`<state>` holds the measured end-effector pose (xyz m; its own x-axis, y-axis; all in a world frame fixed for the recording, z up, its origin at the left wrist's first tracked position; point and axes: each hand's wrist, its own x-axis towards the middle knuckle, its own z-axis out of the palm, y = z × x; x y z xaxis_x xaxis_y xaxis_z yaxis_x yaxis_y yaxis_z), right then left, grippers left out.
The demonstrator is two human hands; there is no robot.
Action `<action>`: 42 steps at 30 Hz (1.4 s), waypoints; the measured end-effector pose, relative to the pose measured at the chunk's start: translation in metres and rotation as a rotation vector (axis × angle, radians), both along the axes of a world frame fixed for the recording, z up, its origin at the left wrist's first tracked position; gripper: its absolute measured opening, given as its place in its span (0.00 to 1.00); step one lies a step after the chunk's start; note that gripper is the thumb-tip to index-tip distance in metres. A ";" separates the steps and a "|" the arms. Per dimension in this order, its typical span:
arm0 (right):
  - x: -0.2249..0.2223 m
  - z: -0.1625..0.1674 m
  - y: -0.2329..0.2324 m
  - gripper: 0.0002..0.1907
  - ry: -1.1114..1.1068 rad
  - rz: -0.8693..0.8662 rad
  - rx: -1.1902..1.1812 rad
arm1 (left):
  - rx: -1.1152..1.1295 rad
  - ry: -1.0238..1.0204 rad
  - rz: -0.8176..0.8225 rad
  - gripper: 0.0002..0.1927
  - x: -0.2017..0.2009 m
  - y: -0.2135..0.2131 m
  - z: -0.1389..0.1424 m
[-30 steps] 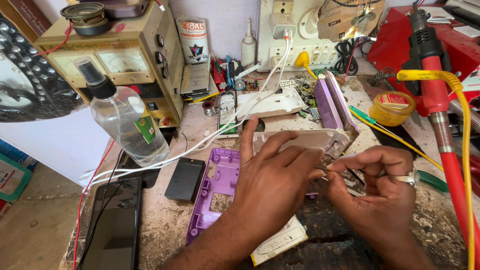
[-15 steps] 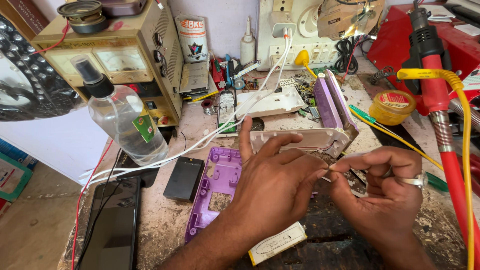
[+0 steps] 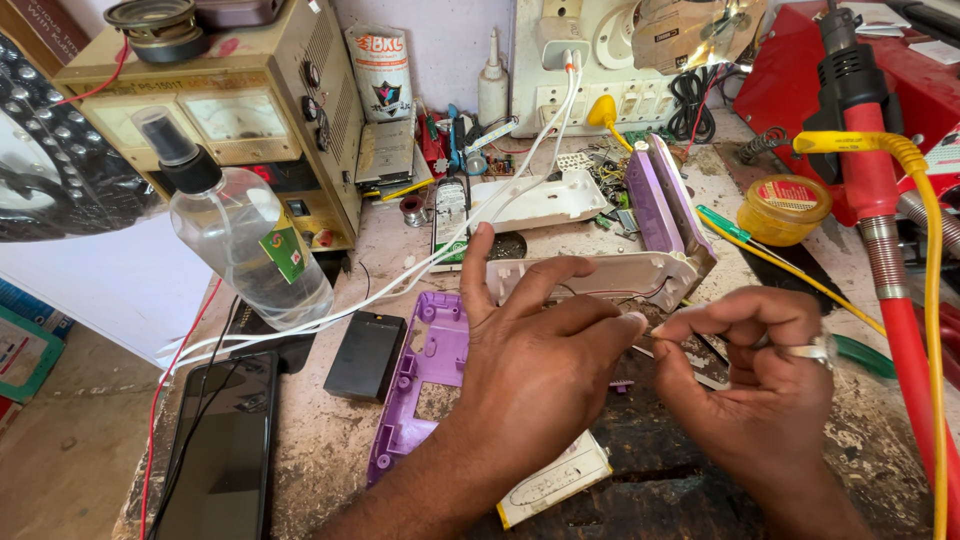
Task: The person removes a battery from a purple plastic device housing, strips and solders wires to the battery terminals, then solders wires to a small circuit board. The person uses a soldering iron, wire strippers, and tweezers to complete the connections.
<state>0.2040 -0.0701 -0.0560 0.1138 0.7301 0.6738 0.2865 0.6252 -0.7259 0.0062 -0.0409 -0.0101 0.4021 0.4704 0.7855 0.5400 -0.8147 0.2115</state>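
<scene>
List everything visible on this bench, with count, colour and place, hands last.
white casing shell: 1, white, bench centre, under the fingertips
purple casing half: 1, purple, flat beside the left wrist
purple panel: 1, purple, on edge behind the white shell
spray bottle: 1, clear with black nozzle, left
black block: 1, black, left of purple half
phone: 1, black, bottom left
meter box: 1, beige, back left
yellow tin: 1, right
left hand: fingers spread on the white shell
right hand: ringed, pinching something small, unclear
</scene>
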 end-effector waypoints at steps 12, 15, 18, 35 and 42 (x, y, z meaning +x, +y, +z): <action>-0.003 0.003 0.000 0.24 -0.053 -0.020 0.053 | 0.006 -0.021 0.041 0.08 0.001 0.000 -0.003; -0.001 0.001 0.001 0.24 -0.063 -0.043 0.033 | 0.012 -0.021 0.038 0.08 0.001 0.000 -0.004; 0.001 0.000 0.001 0.25 -0.035 0.012 0.029 | 0.004 -0.020 0.036 0.08 0.002 -0.001 -0.002; -0.004 -0.005 0.003 0.27 -0.261 -0.197 0.152 | -0.064 -0.036 0.029 0.07 0.004 -0.002 -0.002; -0.002 -0.005 0.001 0.27 -0.071 -0.083 0.036 | 0.017 -0.023 0.026 0.10 0.003 -0.004 -0.002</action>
